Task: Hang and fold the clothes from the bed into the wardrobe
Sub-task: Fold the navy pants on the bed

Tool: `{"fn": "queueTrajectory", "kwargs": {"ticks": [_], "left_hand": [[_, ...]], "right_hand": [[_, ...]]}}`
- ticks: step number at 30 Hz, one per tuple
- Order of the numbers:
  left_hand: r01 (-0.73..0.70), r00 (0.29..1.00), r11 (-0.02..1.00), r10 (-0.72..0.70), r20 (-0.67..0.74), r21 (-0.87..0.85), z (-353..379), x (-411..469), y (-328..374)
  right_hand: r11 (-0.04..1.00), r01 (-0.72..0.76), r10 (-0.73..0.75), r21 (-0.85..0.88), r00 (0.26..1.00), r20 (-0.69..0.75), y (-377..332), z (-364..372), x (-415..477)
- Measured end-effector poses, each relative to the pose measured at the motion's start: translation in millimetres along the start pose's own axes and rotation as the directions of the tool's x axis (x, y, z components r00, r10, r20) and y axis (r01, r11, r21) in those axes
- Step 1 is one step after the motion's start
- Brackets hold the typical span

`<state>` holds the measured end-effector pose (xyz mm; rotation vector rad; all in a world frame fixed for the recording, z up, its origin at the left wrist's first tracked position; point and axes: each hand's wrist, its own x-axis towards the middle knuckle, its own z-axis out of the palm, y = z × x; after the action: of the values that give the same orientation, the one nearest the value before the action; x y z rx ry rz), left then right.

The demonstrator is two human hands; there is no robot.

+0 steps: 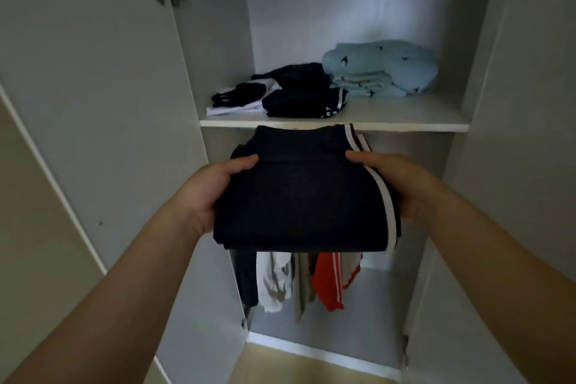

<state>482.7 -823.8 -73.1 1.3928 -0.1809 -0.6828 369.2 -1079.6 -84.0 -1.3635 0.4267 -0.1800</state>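
Navy cloth with white side stripes, folded flat into a navy bundle (299, 193), is held level in the air in front of an open wardrobe (343, 9). The left hand (212, 193) clamps the bundle's left edge, thumb on top and fingers tucked beneath. The right hand (396, 184) clamps the striped right edge the same way. Just above and beyond the grip runs the front edge of a shelf (336, 126); the bundle's far end sits just under that edge and is not yet on the shelf.

Folded things already lie on the shelf. A dark folded pile (302, 101) sits straight ahead of the grip, with a white-and-navy piece (237, 100) to its left. A pale blue stack (377, 70) sits further back to the right. Below the grip, hanging clothes (327, 280) fill the lower space, a red one among them.

So much of the task looks done. This bundle needs lifting above the shelf lip and sliding in. The bed is out of view, so what remains there cannot be told.

Bare shelf board shows ahead and right of the grip, in front of the blue stack. The left door (93, 103) and right door (530, 103) stand wide of both arms.
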Motion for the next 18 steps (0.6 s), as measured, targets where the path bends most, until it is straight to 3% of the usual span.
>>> {"fn": "queueTrajectory", "kwargs": {"ticks": [8, 18], "left_hand": [[-0.071, 0.995, 0.993, 0.065, 0.07, 0.094, -5.6, 129.2, 97.2], [-0.153, 0.987, 0.975, 0.141, 0.083, 0.159, 25.1, 277.2, 182.9]], "right_hand": [[0.986, 0.168, -0.165, 0.002, 0.97, -0.176, -66.2, 16.2, 95.8], [0.976, 0.214, -0.218, -0.042, 0.956, -0.197, -149.0, -10.9, 236.8]]}}
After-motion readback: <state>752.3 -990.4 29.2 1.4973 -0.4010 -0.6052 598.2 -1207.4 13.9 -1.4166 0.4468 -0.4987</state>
